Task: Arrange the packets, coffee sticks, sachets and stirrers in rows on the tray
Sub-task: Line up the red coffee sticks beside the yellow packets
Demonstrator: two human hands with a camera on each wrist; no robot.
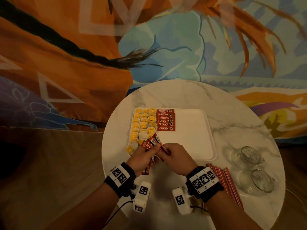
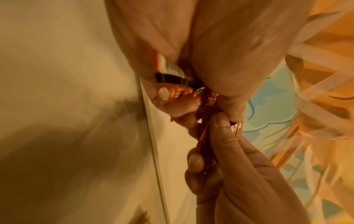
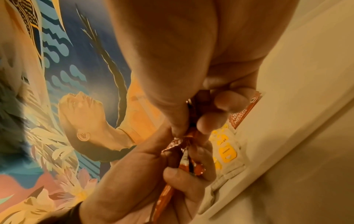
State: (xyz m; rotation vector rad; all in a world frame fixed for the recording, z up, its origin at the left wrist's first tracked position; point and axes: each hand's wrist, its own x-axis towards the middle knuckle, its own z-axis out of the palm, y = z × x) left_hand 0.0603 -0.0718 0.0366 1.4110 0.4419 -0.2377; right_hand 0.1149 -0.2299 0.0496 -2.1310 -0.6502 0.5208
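Head view: a fan of red coffee sticks (image 1: 150,143) is gripped by the left hand (image 1: 141,157) over the near-left of the white tray (image 1: 191,135). The right hand (image 1: 174,156) pinches one stick out of it. Six sticks (image 1: 165,120) reading "NESCAFE CLASSIC" already lie in a row at 12 o'clock from the hands. Yellow packets (image 1: 142,127), one reading "TEA", fill the tray's left. The tray's right half is bare. Red stirrers (image 1: 224,181) wait on the table (image 1: 174,93) at 4 o'clock, beside two glass jars (image 1: 252,170). Roughly half done, I judge.
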